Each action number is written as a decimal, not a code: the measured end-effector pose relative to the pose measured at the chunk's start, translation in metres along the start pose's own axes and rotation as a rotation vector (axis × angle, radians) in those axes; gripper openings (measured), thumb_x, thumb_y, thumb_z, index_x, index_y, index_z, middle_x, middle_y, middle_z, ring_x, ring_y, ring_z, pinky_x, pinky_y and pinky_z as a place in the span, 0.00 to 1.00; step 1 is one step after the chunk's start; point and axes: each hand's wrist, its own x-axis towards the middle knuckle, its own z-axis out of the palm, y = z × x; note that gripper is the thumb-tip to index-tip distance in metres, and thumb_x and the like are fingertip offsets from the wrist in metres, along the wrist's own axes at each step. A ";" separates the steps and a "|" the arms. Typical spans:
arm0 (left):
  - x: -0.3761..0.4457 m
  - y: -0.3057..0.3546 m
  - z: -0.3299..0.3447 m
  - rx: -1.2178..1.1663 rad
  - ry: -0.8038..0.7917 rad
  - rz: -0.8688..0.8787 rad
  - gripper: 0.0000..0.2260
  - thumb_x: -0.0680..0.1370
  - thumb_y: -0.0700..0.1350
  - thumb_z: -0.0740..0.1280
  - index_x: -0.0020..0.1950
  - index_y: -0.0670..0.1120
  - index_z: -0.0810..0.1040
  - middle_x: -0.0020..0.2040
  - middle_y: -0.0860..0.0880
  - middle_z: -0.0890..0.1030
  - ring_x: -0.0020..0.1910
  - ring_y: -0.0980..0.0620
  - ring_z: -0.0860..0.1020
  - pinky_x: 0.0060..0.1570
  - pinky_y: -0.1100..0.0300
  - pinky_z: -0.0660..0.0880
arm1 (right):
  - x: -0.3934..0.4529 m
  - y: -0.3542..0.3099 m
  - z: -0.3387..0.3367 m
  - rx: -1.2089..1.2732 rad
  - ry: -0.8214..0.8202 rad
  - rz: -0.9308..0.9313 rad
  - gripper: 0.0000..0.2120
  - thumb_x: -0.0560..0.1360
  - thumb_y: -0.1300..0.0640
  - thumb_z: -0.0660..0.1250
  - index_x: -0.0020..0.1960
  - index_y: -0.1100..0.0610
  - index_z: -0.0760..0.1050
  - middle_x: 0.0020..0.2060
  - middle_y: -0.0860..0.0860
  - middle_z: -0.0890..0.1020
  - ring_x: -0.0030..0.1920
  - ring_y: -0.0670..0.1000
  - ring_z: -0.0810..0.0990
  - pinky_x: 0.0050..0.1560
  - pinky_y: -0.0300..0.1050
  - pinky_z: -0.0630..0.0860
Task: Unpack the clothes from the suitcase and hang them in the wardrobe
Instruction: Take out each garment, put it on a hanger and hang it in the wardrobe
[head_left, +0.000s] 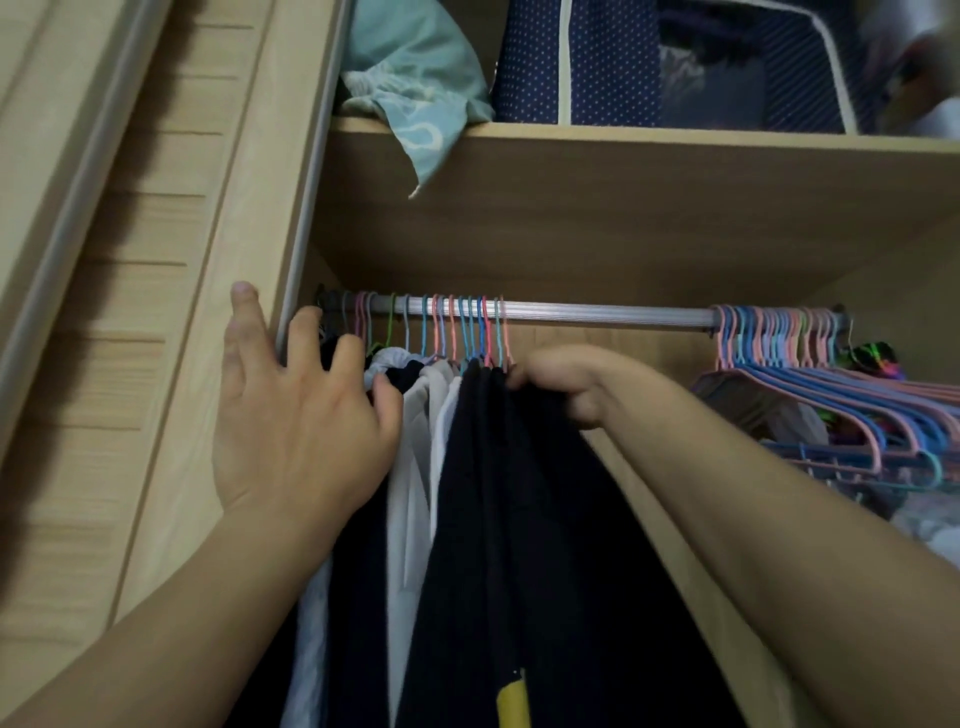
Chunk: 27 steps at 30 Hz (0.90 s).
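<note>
Clothes (467, 493) hang from one rail (597, 313); left hand (296, 415) fingers spread, right hand (561, 382) fingers pinching dark garment (519, 519).

Navy and white clothes (467, 467), pastel hangers (810, 384), white-dotted navy storage bag (530, 62).

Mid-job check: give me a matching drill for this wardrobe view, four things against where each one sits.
Things:
1. teal cloth
2. empty hangers
3. dark garment
4. left hand

Places:
A. bunched at the rail's right end
B. by the wardrobe's left edge, touching the hung clothes
C. draped over the upper shelf's front edge
D. hanging near the rail's left end, gripped by the right hand

Pairs: 1-C, 2-A, 3-D, 4-B
</note>
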 end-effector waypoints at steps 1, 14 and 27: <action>-0.001 -0.001 -0.001 -0.018 0.007 -0.004 0.24 0.79 0.55 0.54 0.58 0.40 0.80 0.68 0.36 0.75 0.77 0.28 0.54 0.73 0.37 0.58 | 0.005 0.001 0.009 0.079 -0.036 -0.026 0.12 0.84 0.62 0.55 0.47 0.59 0.75 0.28 0.52 0.81 0.27 0.48 0.80 0.29 0.39 0.77; -0.007 0.019 -0.005 -0.053 -0.090 -0.049 0.27 0.79 0.56 0.48 0.56 0.39 0.79 0.64 0.34 0.74 0.77 0.25 0.51 0.75 0.33 0.45 | -0.052 0.107 -0.094 -1.662 0.853 -0.109 0.13 0.79 0.56 0.59 0.61 0.55 0.77 0.59 0.55 0.78 0.62 0.59 0.72 0.57 0.52 0.71; -0.014 0.013 -0.004 -0.061 -0.065 -0.002 0.26 0.79 0.56 0.53 0.54 0.37 0.82 0.63 0.32 0.75 0.76 0.23 0.48 0.74 0.33 0.46 | -0.076 0.117 -0.161 -1.718 1.006 0.172 0.12 0.77 0.56 0.63 0.58 0.54 0.80 0.61 0.55 0.75 0.62 0.59 0.72 0.61 0.54 0.71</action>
